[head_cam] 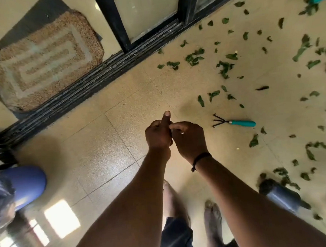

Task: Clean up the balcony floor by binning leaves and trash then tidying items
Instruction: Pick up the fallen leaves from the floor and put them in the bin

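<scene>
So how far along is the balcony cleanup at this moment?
Barely begun. Nothing looks binned: green leaves lie scattered across the floor. A teal-handled hand rake lies among them, untouched. The left hand and right hand meet in front of the body, holding neither leaf nor tool. All gathering and tidying remains.

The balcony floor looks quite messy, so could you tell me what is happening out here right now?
A person stands barefoot on the tiled floor, holding nothing yet. The left hand is curled with one finger sticking out, and the right hand touches it. Green leaves lie scattered across the floor to the right, none gathered. A small hand rake with a teal handle lies among them, untouched. A blue bin stands at the left, and a doormat lies inside the door.
</scene>
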